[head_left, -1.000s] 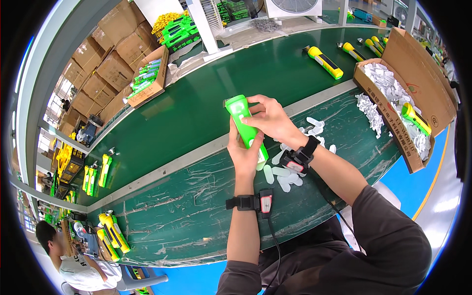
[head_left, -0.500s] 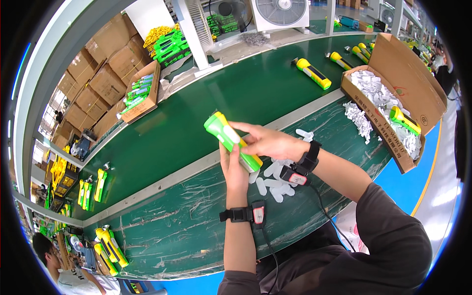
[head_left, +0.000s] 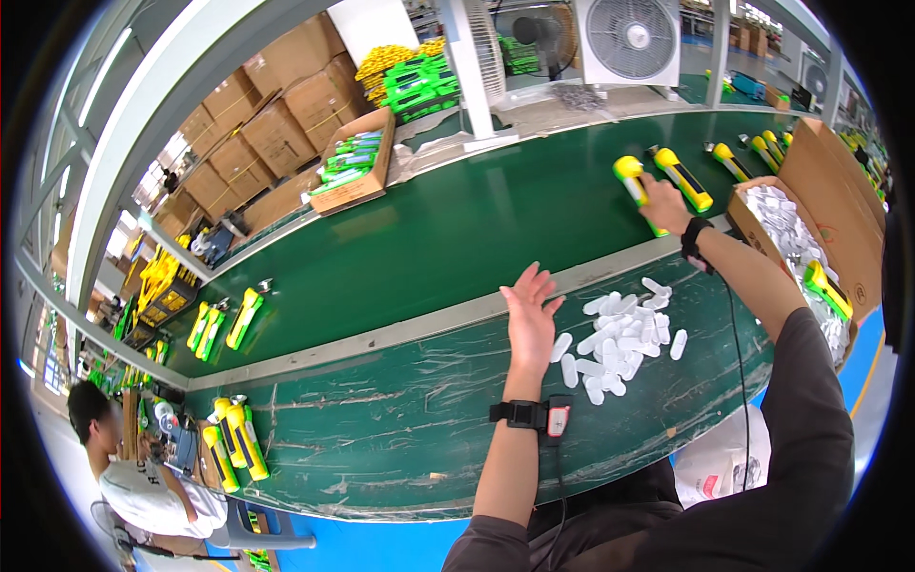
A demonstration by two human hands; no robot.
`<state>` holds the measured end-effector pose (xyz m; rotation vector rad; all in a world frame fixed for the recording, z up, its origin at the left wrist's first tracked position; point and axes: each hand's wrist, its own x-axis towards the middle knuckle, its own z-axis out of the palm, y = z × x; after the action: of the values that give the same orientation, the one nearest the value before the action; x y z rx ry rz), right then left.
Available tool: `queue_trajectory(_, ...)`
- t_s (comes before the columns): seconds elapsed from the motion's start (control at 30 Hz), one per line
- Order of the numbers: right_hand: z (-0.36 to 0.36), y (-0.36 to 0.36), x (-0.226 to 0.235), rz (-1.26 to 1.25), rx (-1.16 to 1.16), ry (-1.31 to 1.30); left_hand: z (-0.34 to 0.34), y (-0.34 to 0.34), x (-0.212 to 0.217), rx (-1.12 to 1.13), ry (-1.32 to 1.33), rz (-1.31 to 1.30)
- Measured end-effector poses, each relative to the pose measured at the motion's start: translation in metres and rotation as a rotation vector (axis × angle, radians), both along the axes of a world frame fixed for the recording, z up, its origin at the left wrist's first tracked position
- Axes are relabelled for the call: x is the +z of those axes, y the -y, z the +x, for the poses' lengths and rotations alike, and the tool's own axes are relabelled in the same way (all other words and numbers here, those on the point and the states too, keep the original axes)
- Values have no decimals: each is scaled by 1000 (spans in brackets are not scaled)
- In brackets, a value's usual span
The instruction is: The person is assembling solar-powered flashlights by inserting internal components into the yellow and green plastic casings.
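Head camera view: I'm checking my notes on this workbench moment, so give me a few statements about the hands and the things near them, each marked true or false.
1. The right hand rests on a yellow and green flashlight lying on the green belt. True.
2. The left hand holds a flashlight. False: it is open and empty, raised over the bench.
3. A pile of small white plastic pieces lies on the bench just right of the left hand. True.
4. The cardboard box at the right is closed. False: it is open, with white pieces and a flashlight inside.
5. Both wrists are bare. False: each wears a dark band.
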<state>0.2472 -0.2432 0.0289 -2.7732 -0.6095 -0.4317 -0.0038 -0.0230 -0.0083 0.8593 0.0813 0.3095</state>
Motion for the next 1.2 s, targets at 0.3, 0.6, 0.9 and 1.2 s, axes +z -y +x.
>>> queue_trajectory(0.3,-20,-31,7,-260,84,239,-2,-5,5,20,-43,-38)
queue_trajectory(0.6,-74,-127,23,-317,928,-437,1,0,4,-28,-20,-124)
queue_trajectory(0.9,-95,-140,-1,-303,920,-122,1,0,3,-11,13,-135)
queue_trajectory(1.2,-102,-120,17,-117,797,-264,16,-80,65,199,-73,287)
